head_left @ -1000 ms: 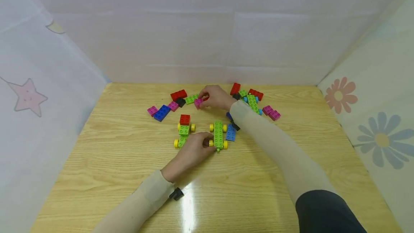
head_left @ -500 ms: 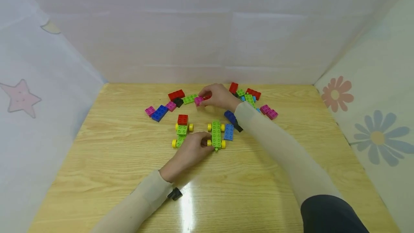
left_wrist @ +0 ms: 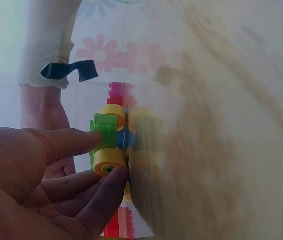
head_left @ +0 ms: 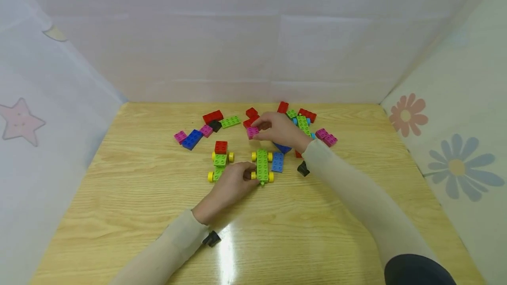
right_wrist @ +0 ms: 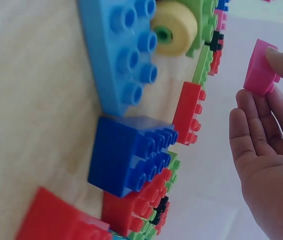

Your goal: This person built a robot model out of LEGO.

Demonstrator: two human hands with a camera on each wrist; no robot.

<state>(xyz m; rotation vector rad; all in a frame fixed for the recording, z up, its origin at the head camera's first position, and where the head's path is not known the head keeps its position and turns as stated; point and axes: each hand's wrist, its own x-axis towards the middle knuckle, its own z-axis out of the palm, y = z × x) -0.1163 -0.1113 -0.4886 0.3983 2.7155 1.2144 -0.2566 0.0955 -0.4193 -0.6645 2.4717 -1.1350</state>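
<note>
My left hand (head_left: 233,183) pinches the near end of a green toy car base (head_left: 262,166) with yellow wheels, which stands on the table. In the left wrist view the thumb presses the green end (left_wrist: 109,135) and the fingers reach round a yellow wheel (left_wrist: 109,162). My right hand (head_left: 279,129) holds a small pink brick (head_left: 252,133) between thumb and fingertips, beyond the base's far end. The right wrist view shows that pink brick (right_wrist: 259,70) raised off the table, with its studs turned toward the palm. A light blue brick (head_left: 277,162) lies close at the base's right side.
To the left stands a second yellow-wheeled base (head_left: 218,174) topped with a green and a red brick (head_left: 221,147). Behind it lie a blue brick (head_left: 192,140) and a long green brick (head_left: 230,121). At the back right is a blue-wheeled base (head_left: 303,124) among red and pink bricks.
My right hand has drawn the pink brick up and back toward me, away from the long green brick, uncovering red bricks behind it. The left hand keeps its grip; the head view has shifted slightly.
</note>
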